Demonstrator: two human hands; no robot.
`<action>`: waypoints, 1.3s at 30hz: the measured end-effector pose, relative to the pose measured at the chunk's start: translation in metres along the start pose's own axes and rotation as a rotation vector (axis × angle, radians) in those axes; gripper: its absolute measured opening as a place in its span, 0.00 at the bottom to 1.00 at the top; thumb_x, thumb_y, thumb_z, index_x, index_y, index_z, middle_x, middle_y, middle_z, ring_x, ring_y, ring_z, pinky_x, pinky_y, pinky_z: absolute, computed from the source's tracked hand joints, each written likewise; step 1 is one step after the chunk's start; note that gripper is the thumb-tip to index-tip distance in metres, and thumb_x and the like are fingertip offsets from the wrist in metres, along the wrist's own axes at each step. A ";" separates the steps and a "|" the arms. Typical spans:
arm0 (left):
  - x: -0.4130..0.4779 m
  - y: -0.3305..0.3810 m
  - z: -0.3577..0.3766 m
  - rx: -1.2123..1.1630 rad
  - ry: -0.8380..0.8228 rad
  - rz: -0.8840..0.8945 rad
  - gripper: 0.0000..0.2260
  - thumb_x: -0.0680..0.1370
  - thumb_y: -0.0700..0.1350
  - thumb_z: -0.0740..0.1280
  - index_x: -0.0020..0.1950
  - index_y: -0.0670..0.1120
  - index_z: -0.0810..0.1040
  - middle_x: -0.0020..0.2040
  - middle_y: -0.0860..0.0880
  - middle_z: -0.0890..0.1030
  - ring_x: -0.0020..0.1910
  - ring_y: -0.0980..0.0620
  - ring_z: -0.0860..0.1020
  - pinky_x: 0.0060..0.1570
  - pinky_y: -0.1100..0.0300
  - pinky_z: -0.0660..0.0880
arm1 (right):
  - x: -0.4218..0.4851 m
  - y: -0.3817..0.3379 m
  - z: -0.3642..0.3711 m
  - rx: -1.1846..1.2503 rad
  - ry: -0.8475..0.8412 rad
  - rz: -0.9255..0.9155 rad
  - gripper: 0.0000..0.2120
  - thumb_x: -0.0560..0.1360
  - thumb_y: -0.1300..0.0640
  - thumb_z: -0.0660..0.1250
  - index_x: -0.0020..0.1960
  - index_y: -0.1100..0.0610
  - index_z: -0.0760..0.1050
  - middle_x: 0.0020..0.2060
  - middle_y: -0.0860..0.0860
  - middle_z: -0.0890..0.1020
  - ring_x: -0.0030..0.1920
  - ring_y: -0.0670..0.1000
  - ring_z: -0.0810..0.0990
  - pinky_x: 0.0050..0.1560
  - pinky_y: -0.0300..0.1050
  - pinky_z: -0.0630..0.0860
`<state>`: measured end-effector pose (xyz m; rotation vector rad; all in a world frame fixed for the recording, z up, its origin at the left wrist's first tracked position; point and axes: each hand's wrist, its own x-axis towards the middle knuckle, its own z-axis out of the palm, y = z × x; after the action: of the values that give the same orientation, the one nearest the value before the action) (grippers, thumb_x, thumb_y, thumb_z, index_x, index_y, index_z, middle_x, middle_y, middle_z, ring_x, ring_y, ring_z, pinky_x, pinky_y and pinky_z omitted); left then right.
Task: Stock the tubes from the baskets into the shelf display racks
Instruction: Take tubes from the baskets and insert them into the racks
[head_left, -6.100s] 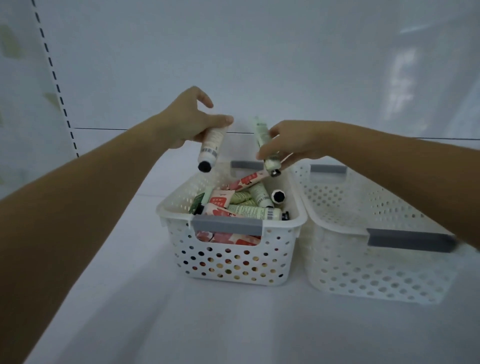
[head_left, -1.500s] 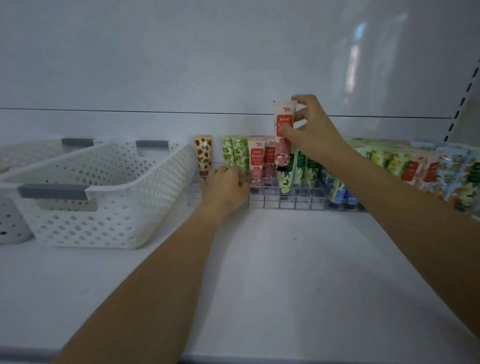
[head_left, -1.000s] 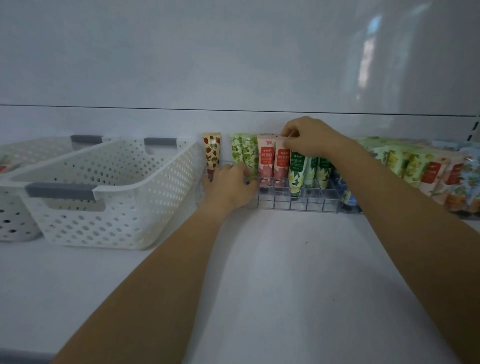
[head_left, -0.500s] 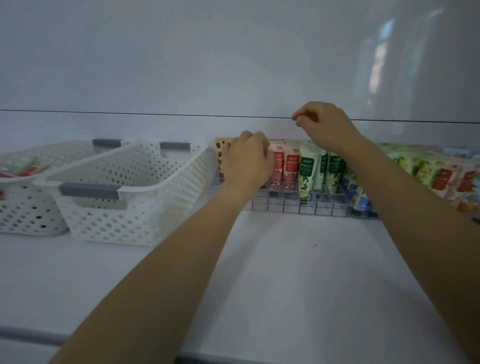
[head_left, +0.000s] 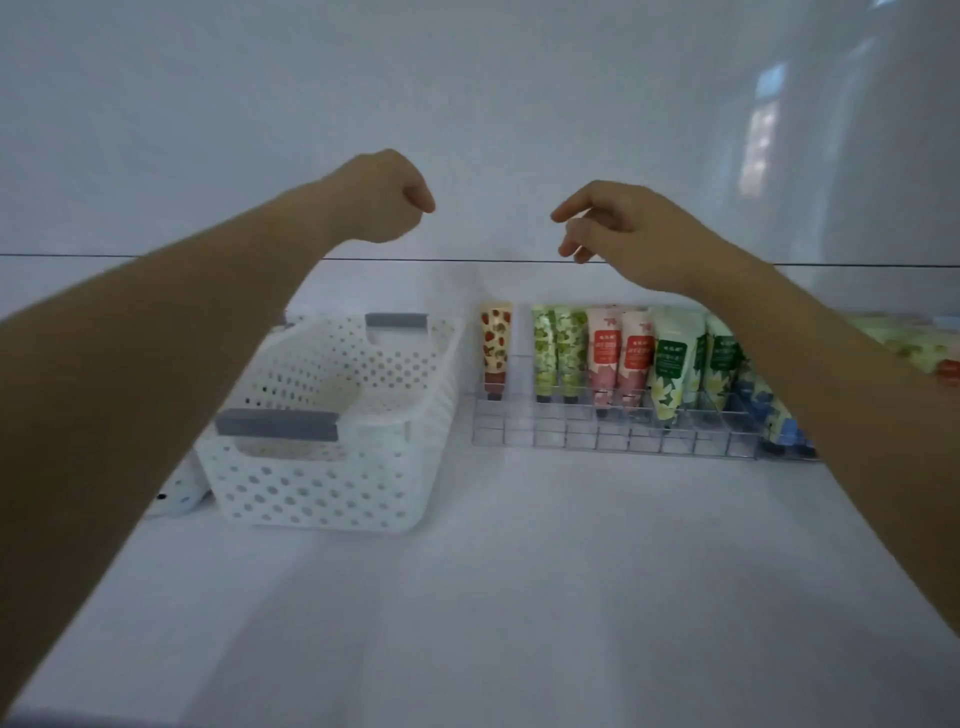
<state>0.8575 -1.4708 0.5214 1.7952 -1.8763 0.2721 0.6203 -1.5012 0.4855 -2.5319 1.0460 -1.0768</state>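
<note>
Shelf (head_left: 519, 571): smooth white surface. Basket (head_left: 322, 493): white moulded plastic, round perforations, grey bar handles (head_left: 278, 423), no tubes visible inside. At its 3 o'clock stands a clear grid rack (head_left: 613, 439) of square cells.

Tubes stand cap-down in the rack's 12 o'clock row. They are flat-crimped and glossy: one strawberry-print tube (head_left: 496, 343), green-leaf tubes (head_left: 556, 353), pink tubes (head_left: 618, 358), white-and-green tubes (head_left: 670, 369).

Left hand (head_left: 382, 195): raised above the basket, fingers curled into a fist, nothing seen held. Right hand (head_left: 623, 228): above the rack, fingers loosely bent, slightly spread, empty.

basket (head_left: 322, 499): white (grey handles (head_left: 277, 424)) | left tube (head_left: 496, 343): strawberry print | middle tubes (head_left: 605, 358): pink
</note>
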 end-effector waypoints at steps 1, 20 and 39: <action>-0.002 -0.014 -0.007 0.013 -0.022 -0.011 0.13 0.78 0.37 0.59 0.60 0.44 0.78 0.60 0.44 0.78 0.59 0.46 0.75 0.60 0.59 0.67 | 0.008 -0.009 0.009 -0.015 -0.031 -0.013 0.08 0.80 0.55 0.57 0.57 0.51 0.72 0.45 0.45 0.80 0.46 0.46 0.79 0.44 0.33 0.72; -0.040 -0.244 -0.039 -0.024 -0.484 -0.077 0.10 0.74 0.37 0.68 0.52 0.47 0.76 0.48 0.51 0.81 0.42 0.55 0.80 0.33 0.68 0.75 | 0.120 -0.170 0.191 -0.339 -0.592 -0.254 0.10 0.77 0.49 0.62 0.57 0.48 0.74 0.53 0.44 0.77 0.52 0.45 0.75 0.53 0.39 0.69; -0.007 -0.265 0.027 0.033 -0.687 0.167 0.16 0.75 0.45 0.68 0.62 0.48 0.76 0.50 0.55 0.79 0.48 0.55 0.76 0.53 0.59 0.70 | 0.134 -0.173 0.236 -0.725 -0.914 0.105 0.18 0.71 0.44 0.69 0.58 0.50 0.76 0.48 0.44 0.76 0.40 0.40 0.71 0.39 0.38 0.68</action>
<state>1.1093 -1.5043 0.4398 1.9044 -2.4964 -0.3039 0.9409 -1.4866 0.4651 -2.8581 1.3507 0.6175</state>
